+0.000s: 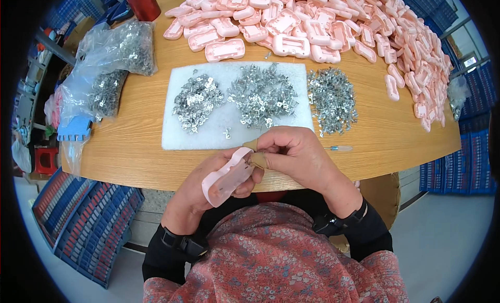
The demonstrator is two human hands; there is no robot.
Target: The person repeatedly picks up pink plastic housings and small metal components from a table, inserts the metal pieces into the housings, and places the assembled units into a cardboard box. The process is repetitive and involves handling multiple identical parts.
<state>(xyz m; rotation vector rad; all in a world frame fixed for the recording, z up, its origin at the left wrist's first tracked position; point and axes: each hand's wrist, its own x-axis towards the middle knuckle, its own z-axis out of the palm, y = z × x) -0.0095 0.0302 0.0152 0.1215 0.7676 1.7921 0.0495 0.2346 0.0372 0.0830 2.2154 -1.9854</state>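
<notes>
My left hand (194,182) is closed around a pale pink plastic shell (230,179), tilted with its hollow inside facing up and to the right. Over the shell's far end, my right hand (299,153) is pinched shut, with tan covers on the thumb and a fingertip. Whatever lies between those fingertips is too small and hidden to make out. Just beyond my hands, a white foam pad (169,123) bears two heaps of small silvery metal clips (263,94). One loose clip (227,132) lies near the pad's front edge.
Another clip heap (332,102) sits right of the pad, with a thin clear-handled tool (341,147) in front. A large pile of pink shells (291,27) spreads across the far right. Clear bags of clips (133,47), a blue block (74,129) and a red cup (143,5) stand left.
</notes>
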